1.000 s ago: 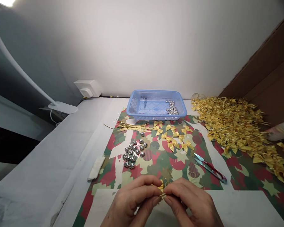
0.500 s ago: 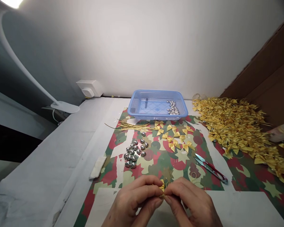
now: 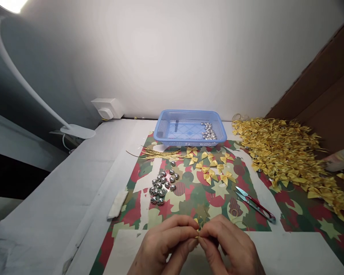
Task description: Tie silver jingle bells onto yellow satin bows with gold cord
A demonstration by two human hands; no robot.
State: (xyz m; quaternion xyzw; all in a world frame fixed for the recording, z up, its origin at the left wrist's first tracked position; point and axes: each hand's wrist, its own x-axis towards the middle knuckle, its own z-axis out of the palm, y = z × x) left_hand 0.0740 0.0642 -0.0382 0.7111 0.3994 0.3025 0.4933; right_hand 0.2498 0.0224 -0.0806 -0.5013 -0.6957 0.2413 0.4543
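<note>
My left hand (image 3: 163, 246) and my right hand (image 3: 229, 246) meet at the near edge of the table, fingertips pinched together on one small yellow ribbon bow (image 3: 197, 222). Only a sliver of the bow shows between the fingers. Beyond the hands lie a cluster of silver bells (image 3: 162, 184), several loose yellow bows (image 3: 210, 164) and a bundle of gold wires (image 3: 160, 153). Red-handled thread snips (image 3: 255, 203) rest to the right of my hands.
A blue mesh basket (image 3: 190, 129) with a few bells stands at the back. A large heap of yellow bows (image 3: 286, 152) fills the right side. Patterned wrapping paper (image 3: 189, 198) covers the table. A white lamp base (image 3: 77, 131) and wall socket (image 3: 106, 107) sit at the left.
My fingers have closed tighter round the bow, so less of it shows. The hands stay in the same spot.
</note>
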